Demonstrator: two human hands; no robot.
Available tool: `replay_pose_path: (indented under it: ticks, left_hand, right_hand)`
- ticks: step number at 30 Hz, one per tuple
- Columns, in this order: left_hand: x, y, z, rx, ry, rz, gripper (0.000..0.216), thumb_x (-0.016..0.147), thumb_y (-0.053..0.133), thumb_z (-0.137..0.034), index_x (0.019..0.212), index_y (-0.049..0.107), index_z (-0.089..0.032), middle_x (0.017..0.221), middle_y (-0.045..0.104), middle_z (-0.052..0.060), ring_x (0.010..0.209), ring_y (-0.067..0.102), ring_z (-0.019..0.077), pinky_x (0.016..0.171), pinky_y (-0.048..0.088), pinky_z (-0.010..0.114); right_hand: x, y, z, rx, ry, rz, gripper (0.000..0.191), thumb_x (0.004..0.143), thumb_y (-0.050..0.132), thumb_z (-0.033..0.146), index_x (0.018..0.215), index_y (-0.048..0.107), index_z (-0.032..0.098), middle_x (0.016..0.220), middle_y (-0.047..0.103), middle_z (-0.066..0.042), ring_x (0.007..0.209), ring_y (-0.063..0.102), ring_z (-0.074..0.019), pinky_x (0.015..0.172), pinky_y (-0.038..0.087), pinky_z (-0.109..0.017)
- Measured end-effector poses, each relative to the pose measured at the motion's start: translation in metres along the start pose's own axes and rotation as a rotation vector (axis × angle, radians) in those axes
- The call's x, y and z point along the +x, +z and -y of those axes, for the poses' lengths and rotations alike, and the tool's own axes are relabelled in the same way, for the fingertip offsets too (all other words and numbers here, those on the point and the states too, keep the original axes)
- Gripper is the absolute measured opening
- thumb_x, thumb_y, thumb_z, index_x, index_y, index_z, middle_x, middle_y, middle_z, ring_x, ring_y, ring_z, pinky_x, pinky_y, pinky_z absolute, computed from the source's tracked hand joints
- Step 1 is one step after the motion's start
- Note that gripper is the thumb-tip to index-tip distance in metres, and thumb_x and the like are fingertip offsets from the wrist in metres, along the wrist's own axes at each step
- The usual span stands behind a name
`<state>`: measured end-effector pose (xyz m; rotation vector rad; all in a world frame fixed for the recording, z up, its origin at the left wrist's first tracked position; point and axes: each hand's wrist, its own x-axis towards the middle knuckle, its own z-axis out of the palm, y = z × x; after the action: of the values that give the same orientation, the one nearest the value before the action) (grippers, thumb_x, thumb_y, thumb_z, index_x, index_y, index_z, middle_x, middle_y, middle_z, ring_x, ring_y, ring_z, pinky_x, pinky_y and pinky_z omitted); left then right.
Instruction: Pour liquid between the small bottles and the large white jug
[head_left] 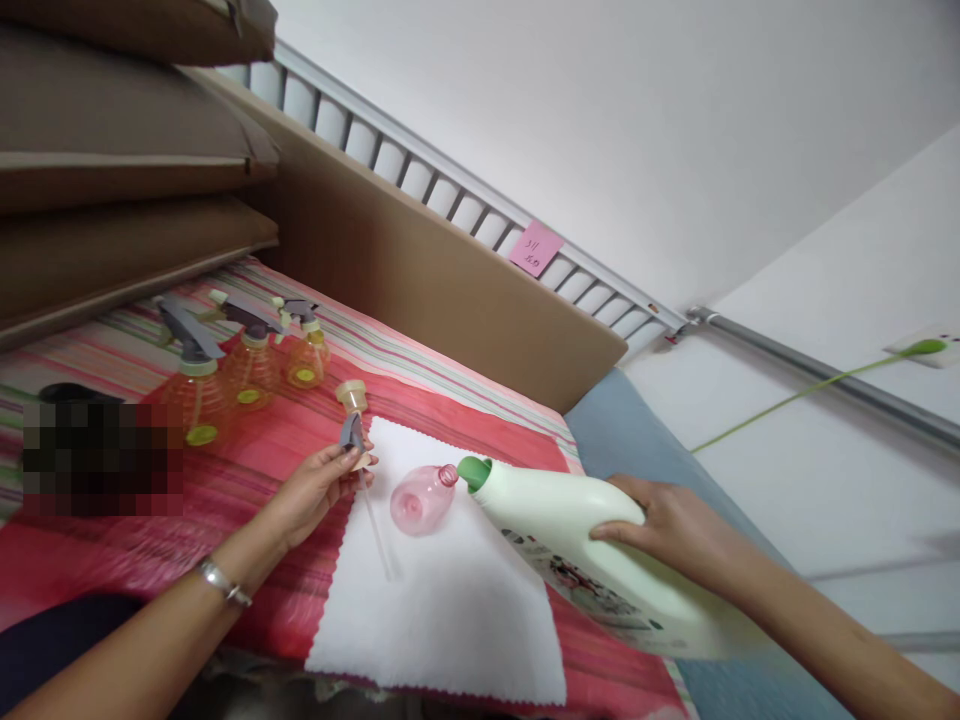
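My left hand pinches a grey spray trigger head whose thin clear dip tube hangs over a white cloth. A pink see-through spray bottle, its neck bare, lies tipped on that cloth with its mouth towards the right. My right hand grips a large pale-green detergent bottle by its handle. The big bottle is tilted, and its green cap is close beside the pink bottle's mouth; whether they touch I cannot tell.
Several orange spray bottles with grey triggers stand at the left. A small cream-coloured jar sits behind my left hand. A blurred-out dark object is at far left. A brown board and stacked brown boxes border the striped red cloth.
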<state>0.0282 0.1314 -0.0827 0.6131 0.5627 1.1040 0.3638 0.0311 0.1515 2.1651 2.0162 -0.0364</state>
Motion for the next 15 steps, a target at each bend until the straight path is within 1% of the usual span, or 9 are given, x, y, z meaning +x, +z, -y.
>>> replay_pose_path:
  ticks: [4,10,15]
  left_hand:
    - [-0.0004,0.0003,-0.0008,-0.003,-0.007,0.007,0.029,0.076,0.072,-0.034,0.098,0.068,-0.016,0.096,0.07,0.008,0.072,0.066,0.0147,0.07,0.052,0.026]
    - [0.0007,-0.0013,0.0005,-0.017,-0.015,0.03,0.03,0.077,0.071,-0.037,0.099,0.068,-0.016,0.093,0.071,0.008,0.072,0.067,0.0148,0.071,0.052,0.026]
    - [0.0011,-0.0022,0.0017,-0.007,-0.008,0.043,0.029,0.078,0.07,-0.037,0.098,0.068,-0.016,0.095,0.07,0.007,0.074,0.067,0.0149,0.073,0.052,0.026]
  right_hand:
    - [0.0002,0.0015,-0.0025,0.02,-0.002,0.005,0.038,0.074,0.06,0.06,0.092,0.065,0.028,0.085,0.074,-0.003,0.08,0.068,-0.0282,0.065,0.048,-0.033]
    - [-0.0008,0.0023,-0.0017,0.016,0.012,0.016,0.041,0.073,0.06,0.063,0.09,0.065,0.027,0.086,0.074,-0.003,0.081,0.067,-0.0288,0.066,0.049,-0.034]
    - [-0.0018,0.0011,0.0014,0.019,0.012,0.025,0.039,0.073,0.061,0.061,0.092,0.065,0.028,0.087,0.074,-0.001,0.082,0.068,-0.0274,0.067,0.048,-0.033]
